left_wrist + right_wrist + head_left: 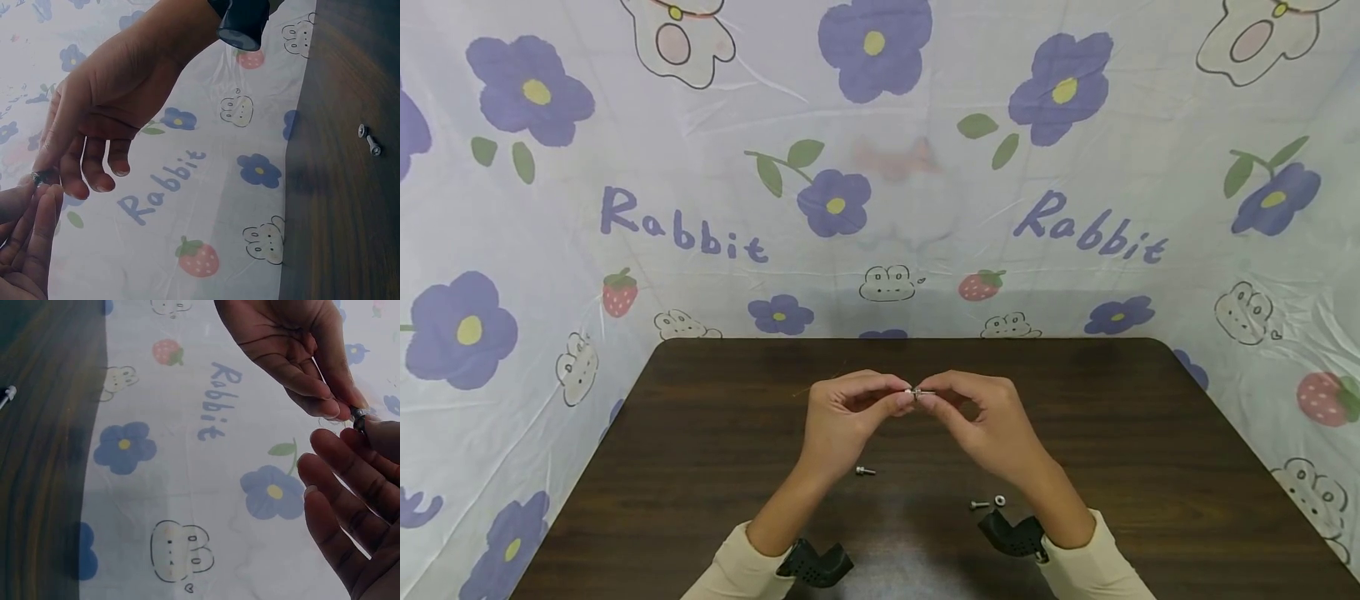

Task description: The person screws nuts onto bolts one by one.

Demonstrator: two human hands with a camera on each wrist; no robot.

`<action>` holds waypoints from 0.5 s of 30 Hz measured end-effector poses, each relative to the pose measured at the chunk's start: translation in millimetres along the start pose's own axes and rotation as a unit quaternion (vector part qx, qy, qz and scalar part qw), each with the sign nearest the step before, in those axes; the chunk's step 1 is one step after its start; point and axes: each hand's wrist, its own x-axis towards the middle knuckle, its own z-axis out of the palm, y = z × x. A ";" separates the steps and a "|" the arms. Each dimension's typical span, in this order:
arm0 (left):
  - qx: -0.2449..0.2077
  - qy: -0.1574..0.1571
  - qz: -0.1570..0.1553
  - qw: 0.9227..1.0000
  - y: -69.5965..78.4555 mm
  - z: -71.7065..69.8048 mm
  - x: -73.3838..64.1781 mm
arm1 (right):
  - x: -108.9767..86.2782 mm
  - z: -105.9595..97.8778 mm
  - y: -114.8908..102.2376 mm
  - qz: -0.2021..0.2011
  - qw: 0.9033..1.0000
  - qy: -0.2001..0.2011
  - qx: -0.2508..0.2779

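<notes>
Both hands meet above the middle of the table, pinching a small silver bolt (919, 392) between them. My left hand (848, 417) holds its left end with thumb and forefinger. From the other side my right hand (987, 412) pinches around the thin shank, which points right. A ring-like nut (359, 420) shows on the bolt between the fingertips in the right wrist view. Fingertips cover much of both parts. The right hand's other fingers (340, 515) spread loosely below the bolt.
A loose bolt (866, 472) lies on the dark wooden table (715, 450) near the left forearm. By the right wrist lie another bolt (979, 505) and a nut (1000, 501). Black wrist cameras sit on both wrists. A printed cloth (925, 242) hangs behind the table.
</notes>
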 end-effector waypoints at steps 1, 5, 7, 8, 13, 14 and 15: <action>0.000 0.000 0.000 1.000 0.3 0.1 -0.1 | -0.2 0.3 -0.5 0.004 1.000 -0.003 0.003; 0.000 -0.001 -0.004 1.000 0.5 1.0 0.0 | -0.2 1.3 -1.9 0.021 1.000 -0.015 0.010; 0.000 0.000 -0.007 1.000 0.7 1.4 0.0 | 0.0 1.5 -2.4 0.029 0.999 -0.021 0.014; 0.000 0.000 -0.008 1.000 0.5 1.5 -0.1 | -0.2 1.6 -2.2 0.031 0.999 -0.021 0.014; -0.005 0.003 -0.010 1.000 -0.7 1.5 -0.3 | 0.1 -0.5 -2.0 0.009 1.000 -0.009 0.018; -0.006 0.005 -0.009 1.000 -0.9 1.5 -0.3 | 0.0 -0.8 -1.3 0.000 1.000 -0.004 0.017; -0.008 0.005 -0.009 1.000 -1.1 1.4 -0.3 | 0.3 -1.2 -1.0 -0.007 1.000 0.000 0.015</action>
